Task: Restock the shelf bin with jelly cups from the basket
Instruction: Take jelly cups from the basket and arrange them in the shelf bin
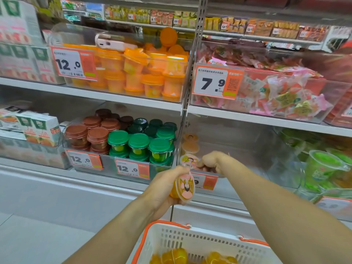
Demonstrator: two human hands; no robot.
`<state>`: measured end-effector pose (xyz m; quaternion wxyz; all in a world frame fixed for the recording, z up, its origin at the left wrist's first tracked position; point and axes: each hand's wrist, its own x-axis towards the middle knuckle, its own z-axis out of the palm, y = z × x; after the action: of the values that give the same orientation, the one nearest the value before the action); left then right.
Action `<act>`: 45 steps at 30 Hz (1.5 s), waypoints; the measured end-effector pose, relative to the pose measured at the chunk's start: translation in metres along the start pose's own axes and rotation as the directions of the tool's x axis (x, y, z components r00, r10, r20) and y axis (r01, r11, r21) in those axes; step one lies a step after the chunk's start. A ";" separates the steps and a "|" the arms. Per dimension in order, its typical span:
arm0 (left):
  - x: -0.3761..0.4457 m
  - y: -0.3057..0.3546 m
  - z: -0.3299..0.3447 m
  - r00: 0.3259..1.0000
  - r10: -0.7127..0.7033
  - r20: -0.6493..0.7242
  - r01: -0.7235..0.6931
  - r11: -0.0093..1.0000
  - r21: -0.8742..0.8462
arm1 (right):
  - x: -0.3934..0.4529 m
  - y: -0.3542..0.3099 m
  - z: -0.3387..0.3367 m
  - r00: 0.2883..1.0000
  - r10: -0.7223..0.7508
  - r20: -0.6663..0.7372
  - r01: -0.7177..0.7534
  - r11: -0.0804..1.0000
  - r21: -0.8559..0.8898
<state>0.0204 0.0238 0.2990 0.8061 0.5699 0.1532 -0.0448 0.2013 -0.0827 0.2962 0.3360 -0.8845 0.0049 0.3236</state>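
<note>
— Where are the jelly cups?

— More lie in the white basket [200, 242] at the bottom edge. The left hand [163, 187] has its fingers wrapped around one jelly cup [185, 186], held before the lower shelf.

— And the right hand [213, 161]?

— Inside the clear shelf bin [247, 149] at its front edge, fingers curled on another cup [188, 160].

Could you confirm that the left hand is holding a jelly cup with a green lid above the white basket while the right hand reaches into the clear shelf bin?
Not quite: the head view shows the jelly cup in the left hand has a pink illustrated lid over orange jelly, not a green lid. The rest holds: it is above the white basket, and the right hand reaches into the clear shelf bin.
</note>
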 end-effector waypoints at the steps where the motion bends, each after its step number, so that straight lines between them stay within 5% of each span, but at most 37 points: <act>1: 0.001 -0.001 0.000 1.000 0.008 -0.016 -0.009 1.000 -0.009 | 0.002 -0.001 0.001 1.000 -0.011 -0.009 0.012 1.000 0.014; 10: -0.001 0.002 0.005 0.992 0.089 -0.091 -0.103 0.981 -0.163 | -0.007 0.001 -0.006 0.990 -0.073 -0.122 0.071 0.997 -0.018; 15: 0.000 0.005 0.012 0.973 0.131 -0.188 -0.181 0.941 -0.286 | -0.043 0.010 -0.015 0.825 -0.462 -0.327 0.478 0.878 -0.032; 18: 0.006 0.001 0.016 0.959 0.173 -0.226 -0.235 0.929 -0.284 | -0.089 0.023 -0.010 0.828 -0.519 -0.211 0.555 0.811 0.184; 21: 0.010 -0.003 0.022 0.932 0.241 -0.271 -0.308 0.921 -0.239 | -0.125 0.039 -0.003 0.919 -0.390 0.063 0.343 0.867 0.362; 24: 0.009 -0.007 0.031 0.897 0.335 -0.288 -0.381 0.917 -0.121 | -0.138 0.049 0.009 0.907 -0.357 0.223 0.181 0.808 0.560; 28: 0.003 -0.011 0.036 0.857 0.494 -0.145 -0.473 0.867 0.159 | -0.136 0.057 0.009 0.898 -0.406 0.166 0.135 0.616 0.776; 32: 0.000 -0.015 0.028 0.789 0.614 0.040 -0.575 0.712 0.404 | -0.133 0.063 -0.001 0.929 -0.369 -0.001 0.208 0.521 0.828; 39: 0.008 -0.016 0.031 0.593 0.803 0.063 -0.619 0.404 0.673 | -0.124 0.063 0.011 0.932 -0.353 -0.086 0.255 0.469 0.845; 42: 0.013 -0.016 0.029 0.609 0.782 0.130 -0.602 0.350 0.718 | -0.113 0.061 0.003 0.938 -0.292 -0.189 0.304 0.425 0.853; 45: 0.018 -0.023 0.026 0.705 0.688 0.172 -0.469 0.270 0.841 | -0.095 0.055 -0.015 0.917 -0.228 -0.326 0.396 0.439 0.806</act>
<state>0.0366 -0.0065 0.2808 0.3610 0.8977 -0.0175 0.2519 0.1223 -0.1539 0.3268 0.7818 -0.6083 0.0295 0.1337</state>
